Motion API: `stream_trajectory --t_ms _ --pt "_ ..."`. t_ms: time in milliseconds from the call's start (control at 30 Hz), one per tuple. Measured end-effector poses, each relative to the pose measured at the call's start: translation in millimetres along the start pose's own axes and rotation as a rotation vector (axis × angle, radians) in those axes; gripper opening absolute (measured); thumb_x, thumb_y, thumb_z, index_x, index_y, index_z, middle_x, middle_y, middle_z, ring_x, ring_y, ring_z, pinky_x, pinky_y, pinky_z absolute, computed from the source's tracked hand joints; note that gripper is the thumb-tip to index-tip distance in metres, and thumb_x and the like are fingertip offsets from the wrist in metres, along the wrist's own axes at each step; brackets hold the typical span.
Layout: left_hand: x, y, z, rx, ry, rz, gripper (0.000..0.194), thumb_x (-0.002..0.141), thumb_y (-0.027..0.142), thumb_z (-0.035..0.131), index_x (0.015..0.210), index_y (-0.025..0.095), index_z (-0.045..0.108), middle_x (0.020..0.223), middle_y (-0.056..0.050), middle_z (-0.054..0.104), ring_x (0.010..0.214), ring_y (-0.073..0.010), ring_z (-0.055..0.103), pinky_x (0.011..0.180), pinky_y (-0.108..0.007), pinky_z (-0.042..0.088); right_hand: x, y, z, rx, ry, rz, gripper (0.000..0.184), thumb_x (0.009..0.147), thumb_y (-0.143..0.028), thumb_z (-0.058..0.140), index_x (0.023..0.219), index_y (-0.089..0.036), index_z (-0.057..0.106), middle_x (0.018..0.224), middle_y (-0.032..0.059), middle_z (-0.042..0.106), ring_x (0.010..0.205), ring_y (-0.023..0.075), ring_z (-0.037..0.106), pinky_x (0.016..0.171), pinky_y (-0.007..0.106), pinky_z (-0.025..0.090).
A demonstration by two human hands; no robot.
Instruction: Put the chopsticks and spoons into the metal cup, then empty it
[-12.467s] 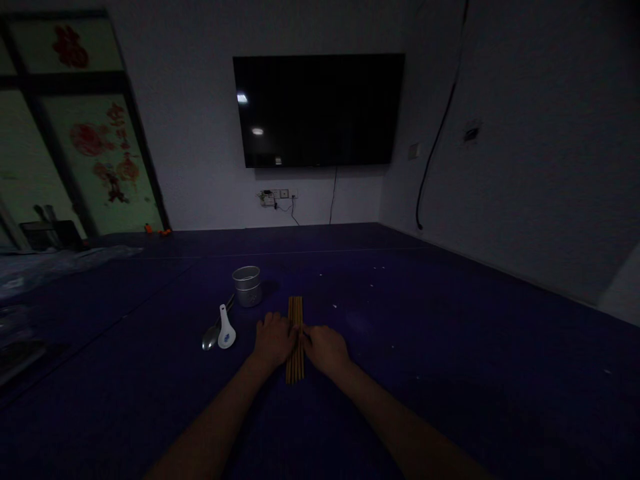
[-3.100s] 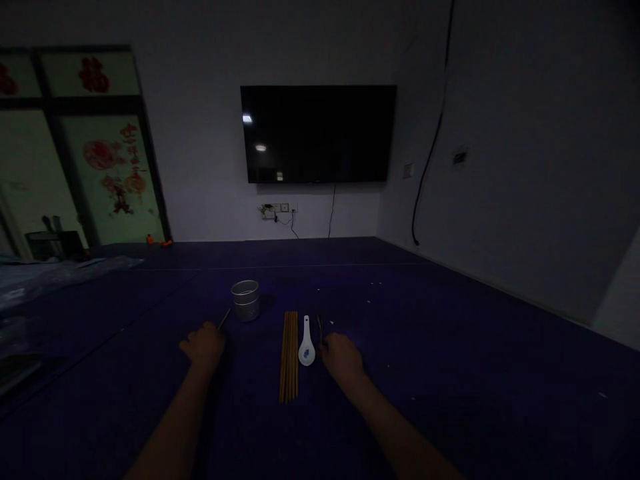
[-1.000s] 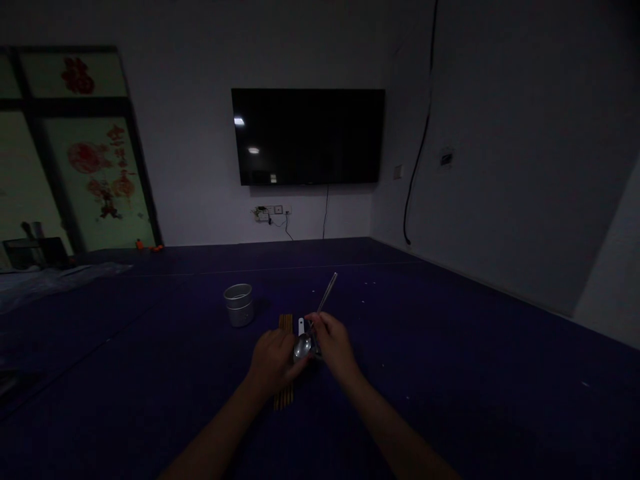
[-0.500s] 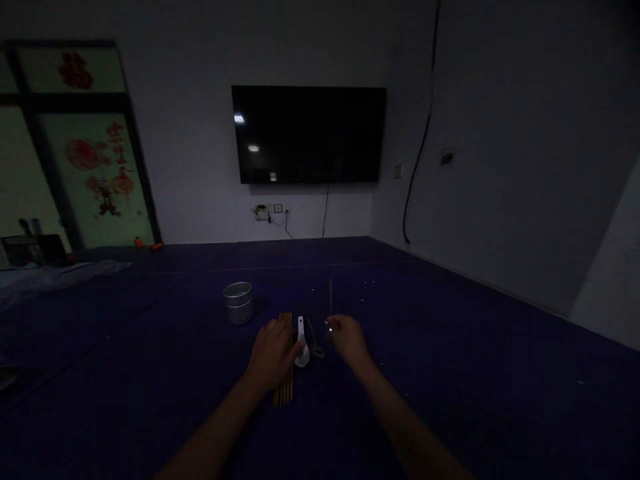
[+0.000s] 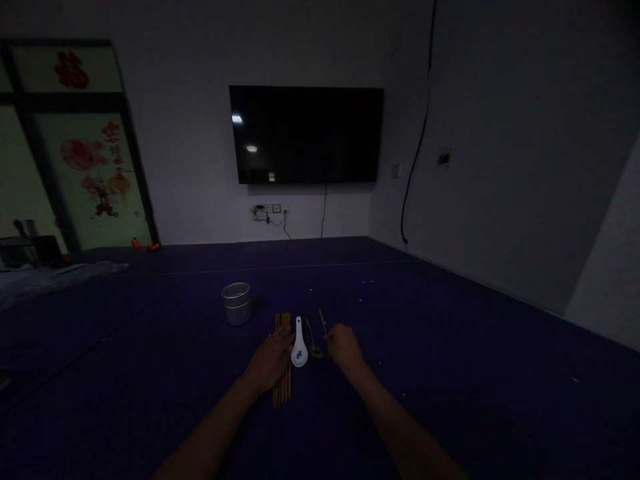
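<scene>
My left hand (image 5: 271, 360) lies across a row of wooden chopsticks (image 5: 283, 387), its fingers resting flat over their middle. Just right of them is a white soup spoon (image 5: 299, 352) with a blue mark in its bowl, handle pointing away from me. Beside it lies a dark metal spoon (image 5: 315, 348). My right hand (image 5: 344, 347) is closed on a thin metal utensil (image 5: 323, 321), right of the metal spoon. The utensil's slim end sticks out toward the far side; its other end is hidden by my fingers, so its kind is unclear.
A silver metal cup (image 5: 237, 305) stands upright at the left, beyond the chopsticks. Small white bits (image 5: 361, 300) are scattered on the dark blue floor covering (image 5: 450, 373). Clear plastic sheeting (image 5: 85, 272) lies far left. A television (image 5: 307, 135) hangs on the far wall.
My right hand has lowered the thin utensil from upright to a slant beside the metal spoon. My left thumb has drawn back from the white spoon, uncovering its bowl.
</scene>
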State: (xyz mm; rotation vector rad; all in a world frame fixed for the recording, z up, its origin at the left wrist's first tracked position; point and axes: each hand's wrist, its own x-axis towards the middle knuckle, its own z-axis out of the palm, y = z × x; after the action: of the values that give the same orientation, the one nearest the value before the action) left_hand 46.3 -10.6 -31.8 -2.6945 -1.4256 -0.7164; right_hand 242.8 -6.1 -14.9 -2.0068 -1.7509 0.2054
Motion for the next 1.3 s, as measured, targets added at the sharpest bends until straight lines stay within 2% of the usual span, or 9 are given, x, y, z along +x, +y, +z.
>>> stream_trajectory --t_ms 200,500,667,867,1067,1300 --pt "3.3 -2.2 1.5 -0.047 0.0 -0.013 0.039 0.089 0.026 0.034 0.12 0.018 0.057 0.128 -0.011 0.055 0.124 -0.0223 0.045 0.101 -0.039 0.039 0.2 -0.9 2.2 -0.025 -0.026 -0.01 0.016 0.08 -0.02 0.057 0.084 -0.012 0.071 0.091 0.0149 0.07 0.088 0.023 0.066 0.069 0.024 0.044" --pt "6.7 5.6 -9.7 -0.06 -0.119 -0.13 0.04 0.086 0.022 0.036 0.119 0.012 0.057 0.134 -0.014 0.049 0.128 -0.0214 0.04 0.108 -0.035 0.03 0.1 -3.0 -1.2 -0.043 -0.055 -0.014 0.018 0.081 -0.025 0.059 0.082 -0.014 0.073 0.088 0.0131 0.071 0.084 0.0204 0.067 0.068 0.022 0.043" --pt "5.7 0.1 -8.3 -0.068 -0.067 -0.144 0.039 0.083 0.017 0.037 0.116 0.016 0.058 0.131 -0.01 0.053 0.124 -0.0195 0.044 0.107 -0.035 0.032 -2.4 -5.5 -3.9 -0.061 -0.069 -0.014 0.017 0.081 -0.027 0.06 0.084 -0.015 0.072 0.093 0.0125 0.071 0.088 0.0215 0.066 0.068 0.022 0.043" --pt "5.1 -2.8 -7.3 -0.033 -0.057 -0.13 0.038 0.084 0.017 0.036 0.115 0.016 0.058 0.128 -0.01 0.055 0.122 -0.019 0.047 0.106 -0.033 0.033 -6.6 -8.7 -6.1 -0.087 -0.078 -0.01 0.018 0.082 -0.026 0.057 0.086 -0.016 0.072 0.094 0.0128 0.07 0.089 0.0224 0.066 0.066 0.024 0.044" --pt "4.1 -2.8 -7.4 -0.031 -0.049 -0.102 0.037 0.086 0.021 0.033 0.111 0.016 0.06 0.124 -0.01 0.058 0.118 -0.0185 0.05 0.103 -0.032 0.036 -8.5 -10.9 -7.3 -0.101 -0.085 -0.016 0.019 0.083 -0.027 0.056 0.087 -0.016 0.071 0.094 0.0123 0.07 0.089 0.0215 0.066 0.067 0.024 0.044" --pt "5.0 -4.3 -4.3 -0.011 -0.029 -0.119 0.038 0.088 0.027 0.035 0.118 0.018 0.057 0.129 -0.01 0.054 0.122 -0.0196 0.047 0.103 -0.034 0.037 -10.7 -11.8 -8.0 -0.12 -0.083 -0.028 0.019 0.083 -0.026 0.055 0.089 -0.016 0.07 0.098 0.0126 0.069 0.092 0.0215 0.065 0.07 0.024 0.043"
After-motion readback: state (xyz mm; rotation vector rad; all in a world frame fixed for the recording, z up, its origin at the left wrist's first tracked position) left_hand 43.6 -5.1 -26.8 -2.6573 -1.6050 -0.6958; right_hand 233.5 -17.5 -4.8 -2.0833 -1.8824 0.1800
